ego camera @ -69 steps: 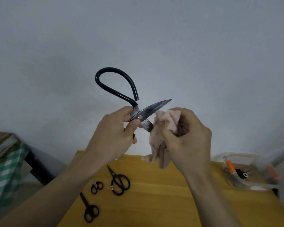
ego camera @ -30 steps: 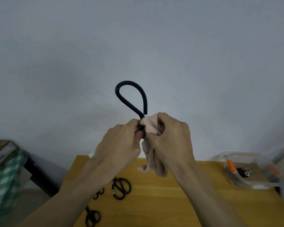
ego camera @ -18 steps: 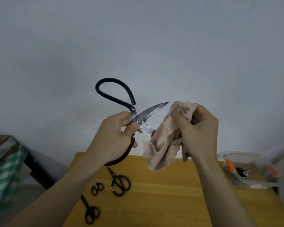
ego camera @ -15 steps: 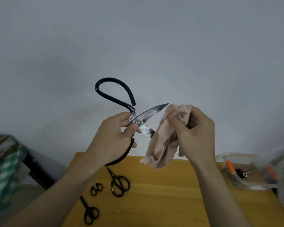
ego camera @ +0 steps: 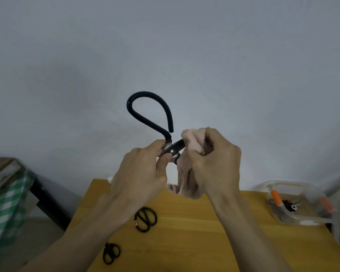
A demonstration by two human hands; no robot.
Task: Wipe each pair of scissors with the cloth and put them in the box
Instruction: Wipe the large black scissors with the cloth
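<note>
I hold a large pair of black-handled scissors (ego camera: 145, 112) up in front of the wall. My left hand (ego camera: 141, 173) grips them at the pivot, one big handle loop standing above it. My right hand (ego camera: 214, 163) is curled round a pink cloth (ego camera: 186, 185), and the cloth is wrapped over the blades, which are hidden. Two smaller black scissors lie on the wooden table below: one pair (ego camera: 145, 218) under my left wrist, another (ego camera: 111, 254) nearer the front left. A clear plastic box (ego camera: 300, 205) stands at the table's right edge.
The wooden table (ego camera: 194, 232) ends just left of the loose scissors. A green checked cloth (ego camera: 6, 211) covers a stand at the far left, with a dark frame beside it. The box holds orange-handled and black items. A plain grey wall fills the background.
The blades were bare half a second ago with the cloth held apart to the right. My right hand has now brought the cloth in over the blades, up to the pivot.
</note>
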